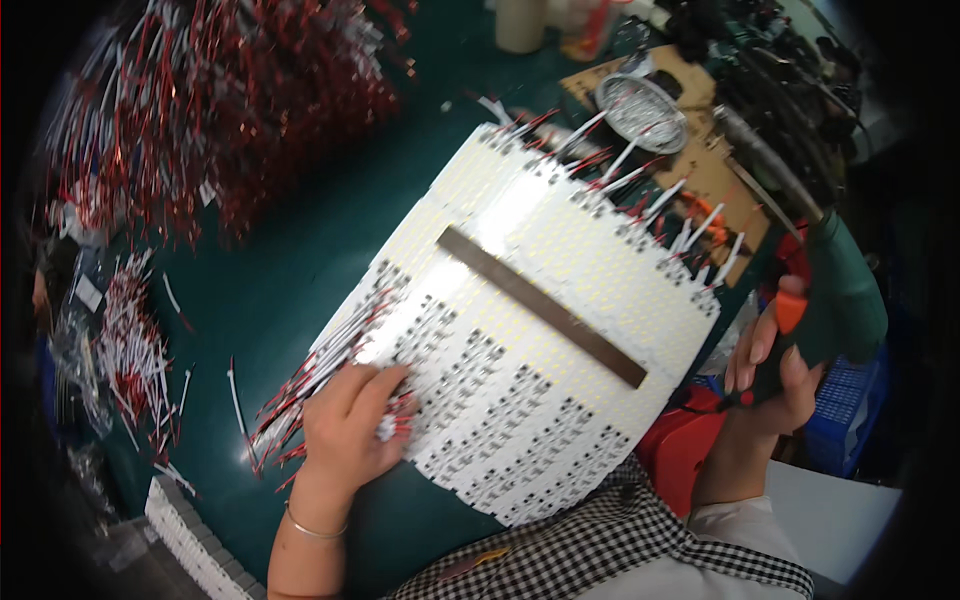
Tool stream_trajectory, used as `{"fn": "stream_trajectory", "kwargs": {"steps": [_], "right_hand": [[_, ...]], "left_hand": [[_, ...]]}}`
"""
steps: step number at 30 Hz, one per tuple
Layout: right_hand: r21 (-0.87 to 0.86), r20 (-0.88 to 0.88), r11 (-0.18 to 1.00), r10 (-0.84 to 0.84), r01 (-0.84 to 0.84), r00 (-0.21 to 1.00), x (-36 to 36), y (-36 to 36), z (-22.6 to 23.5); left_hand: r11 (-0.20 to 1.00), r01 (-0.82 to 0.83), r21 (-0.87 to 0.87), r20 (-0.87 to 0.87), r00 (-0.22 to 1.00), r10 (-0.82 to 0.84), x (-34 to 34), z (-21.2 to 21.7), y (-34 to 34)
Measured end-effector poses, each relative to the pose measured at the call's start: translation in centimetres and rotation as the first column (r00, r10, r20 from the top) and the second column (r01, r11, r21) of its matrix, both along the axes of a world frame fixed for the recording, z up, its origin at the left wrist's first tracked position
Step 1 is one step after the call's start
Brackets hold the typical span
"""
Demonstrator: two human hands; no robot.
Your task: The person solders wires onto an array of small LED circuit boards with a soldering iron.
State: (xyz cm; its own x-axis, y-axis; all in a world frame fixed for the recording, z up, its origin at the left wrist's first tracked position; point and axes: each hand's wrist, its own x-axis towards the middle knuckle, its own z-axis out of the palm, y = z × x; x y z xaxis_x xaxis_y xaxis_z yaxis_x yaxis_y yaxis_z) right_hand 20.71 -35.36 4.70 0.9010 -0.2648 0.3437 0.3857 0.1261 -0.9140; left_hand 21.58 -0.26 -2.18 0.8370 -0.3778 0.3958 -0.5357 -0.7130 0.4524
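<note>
White LED strip boards (480, 370) lie side by side in a wide sheet on the green table. A brown flat bar (540, 305) rests across them. My left hand (355, 420) is at the sheet's lower left edge, its fingers closed around short red-and-white wires (392, 428). More of these wires (335, 350) lie in a bundle just beyond it, over the boards' edge. Right of the sheet, my right hand (775, 375) grips a green soldering gun (845, 290) with an orange trigger. Its metal barrel points up and left, apart from the boards.
A large heap of red and white wires (250, 110) fills the far left. A smaller wire pile (135, 350) lies nearer. Wires stick out along the sheet's far edge, by a round metal-rimmed dish (640, 112) on a brown board (735, 185). A blue basket (850, 410) stands right.
</note>
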Motion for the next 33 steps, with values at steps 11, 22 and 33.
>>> {"fn": "stream_trajectory", "kwargs": {"steps": [11, 22, 33], "right_hand": [[-0.226, -0.188, 0.948, -0.267, 0.222, 0.945, 9.3, -5.2, -1.0], [-0.415, -0.089, 0.910, -0.015, -0.024, 0.996, -0.2, -3.9, 2.2], [-0.004, -0.557, 0.967, 0.211, -0.256, 0.803, -3.6, 4.2, -2.5]], "left_hand": [[0.863, -0.310, -0.400, 0.050, 0.932, 0.359, -0.8, 0.0, 0.6], [0.974, -0.215, -0.075, -0.047, 0.976, 0.211, 0.7, 2.0, -0.2], [0.992, -0.112, 0.065, 0.085, 0.991, 0.106, 0.5, -0.9, -0.7]]}}
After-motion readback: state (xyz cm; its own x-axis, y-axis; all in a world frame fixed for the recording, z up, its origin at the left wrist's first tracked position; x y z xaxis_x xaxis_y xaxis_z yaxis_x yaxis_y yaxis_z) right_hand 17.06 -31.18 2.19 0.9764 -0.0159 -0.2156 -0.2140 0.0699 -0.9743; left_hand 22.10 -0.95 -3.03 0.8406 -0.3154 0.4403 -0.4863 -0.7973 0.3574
